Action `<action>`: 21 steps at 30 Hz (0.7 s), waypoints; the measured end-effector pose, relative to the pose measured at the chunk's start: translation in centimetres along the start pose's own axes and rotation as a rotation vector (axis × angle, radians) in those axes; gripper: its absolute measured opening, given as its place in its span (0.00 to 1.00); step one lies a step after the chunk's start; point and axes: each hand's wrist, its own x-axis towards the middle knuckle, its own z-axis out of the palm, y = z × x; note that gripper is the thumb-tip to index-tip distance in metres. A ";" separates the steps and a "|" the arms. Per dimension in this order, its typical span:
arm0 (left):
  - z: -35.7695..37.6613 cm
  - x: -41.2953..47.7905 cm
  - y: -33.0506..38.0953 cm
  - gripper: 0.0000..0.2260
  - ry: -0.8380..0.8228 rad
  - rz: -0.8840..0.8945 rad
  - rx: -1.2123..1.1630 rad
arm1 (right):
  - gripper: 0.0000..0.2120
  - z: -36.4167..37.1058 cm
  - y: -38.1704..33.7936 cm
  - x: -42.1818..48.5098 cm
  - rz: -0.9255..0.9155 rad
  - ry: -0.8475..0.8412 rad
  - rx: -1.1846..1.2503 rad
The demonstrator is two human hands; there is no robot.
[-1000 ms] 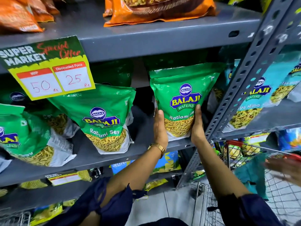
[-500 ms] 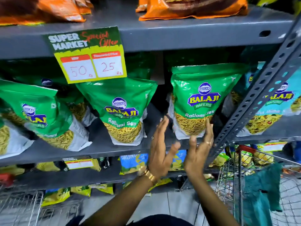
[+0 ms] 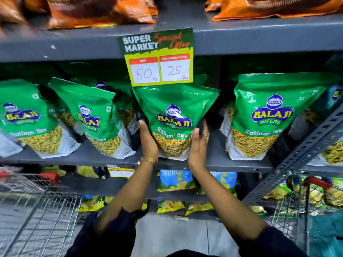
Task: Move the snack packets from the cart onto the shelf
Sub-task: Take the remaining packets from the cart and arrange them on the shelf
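Hidden: the packet's (image 3: 174, 123) lower side edges sit behind both hands; its top edge runs under the price sign (image 3: 157, 58).
Cut off: orange bags (image 3: 96, 13) on the top shelf lose their upper parts at the frame edge; the green pack (image 3: 22, 119) at far left is clipped too.
Hard to read: small print on the sign above the handwritten 50 and 25 is blurred — so are the carts and the bags on the lower shelves.
Packet: green, upright on the middle shelf (image 3: 104, 159), directly below the sign, between the pack to its left (image 3: 94, 121) and the pack to its right (image 3: 269, 119).
Left hand (image 3: 147, 140): palm flat against the packet's left side, fingers straight and pointing up, thumb not visible; a gold watch (image 3: 148, 160) on the wrist.
Right hand (image 3: 199, 143): pressed to the packet's right side, fingers curled round the edge, thumb on the front face, a ring on one finger.
Grip: the packet is held between the two hands, neither one closed into a fist.
Arms: both reach up and forward from the bottom of the view, dark sleeves (image 3: 115, 225) pushed back near the elbows.
Left cart (image 3: 37, 206): wire basket with a red handle, lower left — contents cannot be told.
Right cart (image 3: 304, 203): lower right, past the slanted shelf post (image 3: 300, 153); yellow packs show through the wire, with a teal cloth beside them.
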 end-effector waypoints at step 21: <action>1.5 -1.5 -2.3 0.23 -0.073 -0.109 0.053 | 0.36 -0.6 1.1 3.1 0.243 -0.186 0.239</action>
